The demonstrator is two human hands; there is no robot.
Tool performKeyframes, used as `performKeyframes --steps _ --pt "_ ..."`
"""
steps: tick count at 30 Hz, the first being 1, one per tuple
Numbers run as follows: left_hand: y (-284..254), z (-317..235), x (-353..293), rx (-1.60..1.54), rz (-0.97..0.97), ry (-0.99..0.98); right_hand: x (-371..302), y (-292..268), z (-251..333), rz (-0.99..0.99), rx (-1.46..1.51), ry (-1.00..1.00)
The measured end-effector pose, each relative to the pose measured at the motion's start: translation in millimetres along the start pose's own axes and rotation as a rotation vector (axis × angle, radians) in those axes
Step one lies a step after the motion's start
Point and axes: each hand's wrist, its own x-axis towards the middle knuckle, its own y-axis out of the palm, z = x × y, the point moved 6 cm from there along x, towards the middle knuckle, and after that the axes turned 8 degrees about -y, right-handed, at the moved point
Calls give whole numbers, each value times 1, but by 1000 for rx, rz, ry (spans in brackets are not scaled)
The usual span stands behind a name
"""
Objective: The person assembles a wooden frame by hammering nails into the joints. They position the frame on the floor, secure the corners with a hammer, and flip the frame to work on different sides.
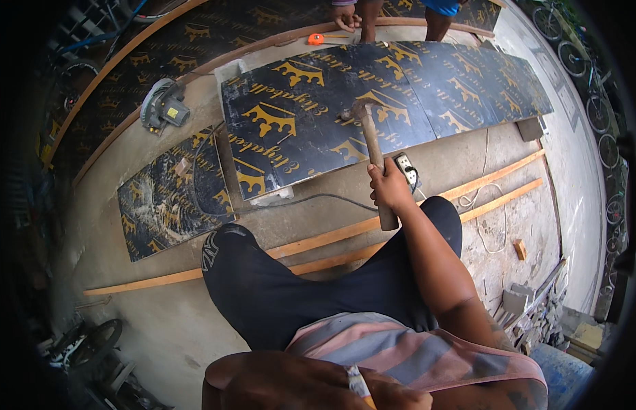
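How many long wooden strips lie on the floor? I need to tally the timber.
2: one wooden strip runs under the right hand holding the hammer; the second strip lies parallel, just nearer the person. Parts are hidden behind the legs.
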Motion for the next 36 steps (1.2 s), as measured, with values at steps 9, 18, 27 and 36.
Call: performKeyframes --steps 9,18,27,36 --pt "5 10 53 -179 17 -30 15 11 -4 54 -178 -42" --pt "-13 35 50 -2 172 36 29 10 -7 70 -180 -64" --pt "-322 -60 274 2052 -830 246 30 10 -4 82 -150 -73" --pt "-374 -95 253 1812 -841 273 17 14 -3 53 -174 -17"
